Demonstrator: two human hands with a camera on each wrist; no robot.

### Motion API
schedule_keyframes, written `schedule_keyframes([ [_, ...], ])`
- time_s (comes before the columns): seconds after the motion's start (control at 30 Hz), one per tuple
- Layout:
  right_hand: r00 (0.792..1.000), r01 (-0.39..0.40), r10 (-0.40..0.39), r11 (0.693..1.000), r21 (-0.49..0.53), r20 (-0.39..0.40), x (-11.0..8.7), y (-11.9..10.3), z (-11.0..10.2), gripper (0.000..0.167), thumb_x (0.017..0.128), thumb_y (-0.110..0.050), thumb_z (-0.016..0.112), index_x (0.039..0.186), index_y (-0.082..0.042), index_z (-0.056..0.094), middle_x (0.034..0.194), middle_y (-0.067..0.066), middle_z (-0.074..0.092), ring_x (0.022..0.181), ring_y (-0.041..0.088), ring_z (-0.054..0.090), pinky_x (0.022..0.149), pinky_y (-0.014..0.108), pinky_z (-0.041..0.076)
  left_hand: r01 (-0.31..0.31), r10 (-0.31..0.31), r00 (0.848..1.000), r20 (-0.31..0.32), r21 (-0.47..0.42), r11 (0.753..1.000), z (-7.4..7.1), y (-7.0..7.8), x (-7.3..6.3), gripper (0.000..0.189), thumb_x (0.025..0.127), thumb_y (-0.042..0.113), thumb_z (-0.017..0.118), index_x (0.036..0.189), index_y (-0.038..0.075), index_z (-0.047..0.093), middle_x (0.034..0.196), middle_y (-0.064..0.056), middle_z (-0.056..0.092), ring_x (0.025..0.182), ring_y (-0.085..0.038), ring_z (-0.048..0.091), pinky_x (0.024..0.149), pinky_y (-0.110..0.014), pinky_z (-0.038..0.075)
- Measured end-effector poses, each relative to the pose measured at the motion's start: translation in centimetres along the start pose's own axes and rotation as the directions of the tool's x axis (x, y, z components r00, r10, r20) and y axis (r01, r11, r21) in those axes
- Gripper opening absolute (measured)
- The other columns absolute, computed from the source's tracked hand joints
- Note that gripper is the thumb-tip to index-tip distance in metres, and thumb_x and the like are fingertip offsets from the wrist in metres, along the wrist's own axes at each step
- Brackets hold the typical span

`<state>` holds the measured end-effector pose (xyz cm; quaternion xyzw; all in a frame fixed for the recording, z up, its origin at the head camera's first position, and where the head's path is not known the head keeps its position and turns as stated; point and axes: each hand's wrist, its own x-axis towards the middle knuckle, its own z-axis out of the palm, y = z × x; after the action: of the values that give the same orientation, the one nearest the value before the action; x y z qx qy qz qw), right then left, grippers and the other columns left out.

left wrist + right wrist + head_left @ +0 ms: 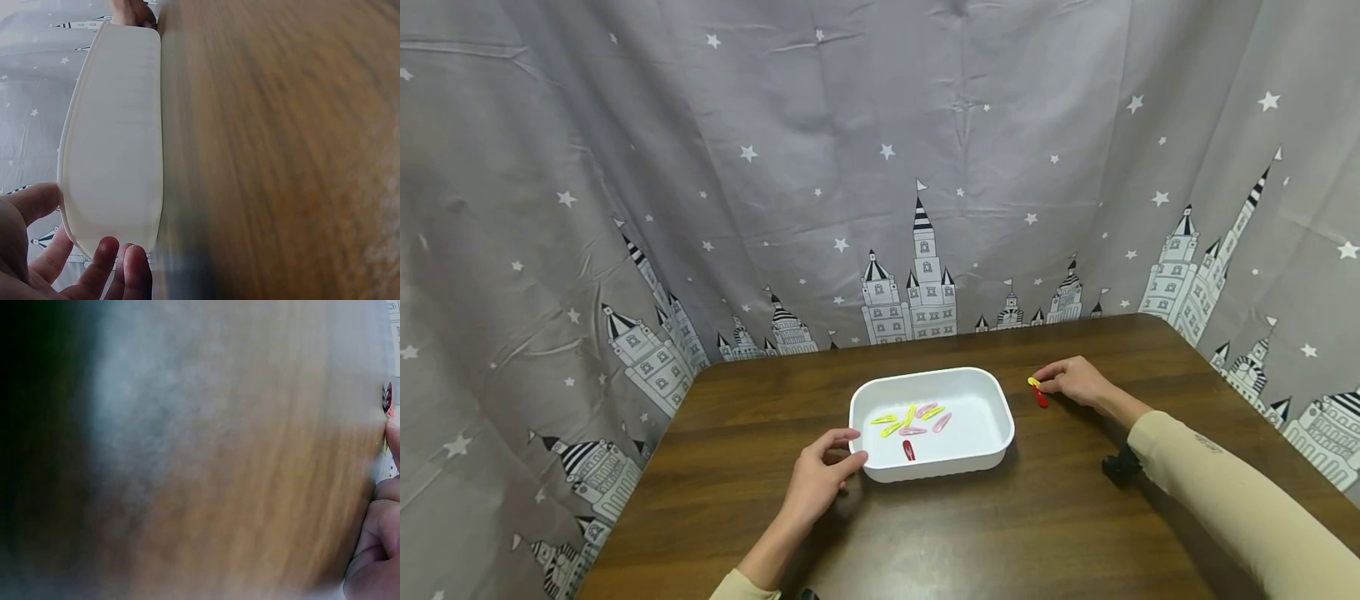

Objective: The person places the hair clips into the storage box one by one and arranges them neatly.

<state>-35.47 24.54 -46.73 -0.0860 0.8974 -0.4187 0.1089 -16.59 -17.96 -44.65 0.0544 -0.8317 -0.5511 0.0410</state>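
A white tray [934,465] stands on the table, with several yellow, pink and red snap hair clips lying inside. My left hand [820,471] holds the tray's near left corner, its fingers and thumb at the rim and outer wall. To the right of the tray, my right hand [1075,382] pinches a yellow hair clip [1033,381] at its fingertips, low over the table. A red hair clip [1041,397] extends just below the yellow one; whether it is also held is hidden. In the right wrist view, the red clip [389,395] shows beyond the fingertip.
The brown wooden table [985,533] ends at the back against a grey curtain [775,167] printed with castles and stars. A small black object [1122,465] sits at the right wrist. Inside the tray, the clips lie mostly in the left half.
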Motion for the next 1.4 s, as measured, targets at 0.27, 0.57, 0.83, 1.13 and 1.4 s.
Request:
schedule_keyframes([
  [0.27, 1.0, -0.002, 0.002, 1.0, -0.011, -0.011, 0.16, -0.12, 0.15, 0.025, 0.092, -0.016, 0.07, 0.112, -0.002, 0.075, 0.119, 0.022, 0.068, 0.078, 0.022, 0.05, 0.063, 0.029, 0.036, 0.002, -0.002, 1.0, -0.004, 0.002, 1.0, -0.16, -0.04, -0.02, 0.033, 0.089, 0.021, 0.078, 0.119, 0.01, 0.069, 0.111, -0.012, 0.068, 0.082, -0.019, 0.063, 0.06, -0.03, 0.053],
  [0.57, 1.0, -0.022, 0.022, 1.0, 0.005, -0.016, 0.03, 0.15, -0.02, 0.022, 0.093, -0.016, 0.069, 0.106, 0.0, 0.076, 0.112, 0.02, 0.07, 0.075, 0.021, 0.048, 0.057, 0.03, 0.035, 0.0, 0.0, 1.0, 0.007, 0.012, 1.0, -0.08, 0.04, -0.05, 0.035, 0.089, 0.023, 0.078, 0.12, 0.009, 0.069, 0.112, -0.012, 0.068, 0.083, -0.02, 0.063, 0.061, -0.03, 0.053],
  [0.83, 0.999, -0.033, 0.033, 0.999, 0.015, -0.007, 0.1, 0.27, -0.05, 0.022, 0.093, -0.017, 0.069, 0.103, 0.001, 0.076, 0.104, 0.016, 0.072, 0.064, 0.017, 0.045, 0.052, 0.027, 0.034, -0.001, 0.001, 1.0, 0.004, 0.015, 1.0, -0.07, -0.06, -0.04, 0.033, 0.089, 0.022, 0.078, 0.119, 0.01, 0.069, 0.112, -0.012, 0.068, 0.082, -0.019, 0.063, 0.06, -0.029, 0.053],
  [1.13, 0.999, -0.052, 0.053, 0.997, 0.049, -0.012, -0.06, 0.36, -0.09, 0.022, 0.094, -0.017, 0.068, 0.103, 0.001, 0.076, 0.084, 0.005, 0.068, 0.046, 0.009, 0.036, 0.043, 0.024, 0.032, 0.0, 0.0, 1.0, 0.003, 0.017, 1.0, -0.03, -0.05, -0.08, 0.033, 0.089, 0.022, 0.078, 0.119, 0.01, 0.069, 0.112, -0.011, 0.068, 0.083, -0.018, 0.063, 0.06, -0.03, 0.053],
  [1.4, 0.998, -0.069, 0.069, 0.993, 0.099, 0.005, -0.04, 0.32, -0.08, 0.021, 0.094, -0.014, 0.067, 0.103, 0.003, 0.075, 0.061, -0.005, 0.052, 0.043, 0.005, 0.034, 0.041, 0.022, 0.03, 0.001, -0.001, 1.0, 0.003, 0.013, 1.0, -0.08, -0.05, -0.09, 0.033, 0.089, 0.022, 0.077, 0.119, 0.01, 0.069, 0.113, -0.012, 0.068, 0.082, -0.018, 0.063, 0.06, -0.029, 0.053],
])
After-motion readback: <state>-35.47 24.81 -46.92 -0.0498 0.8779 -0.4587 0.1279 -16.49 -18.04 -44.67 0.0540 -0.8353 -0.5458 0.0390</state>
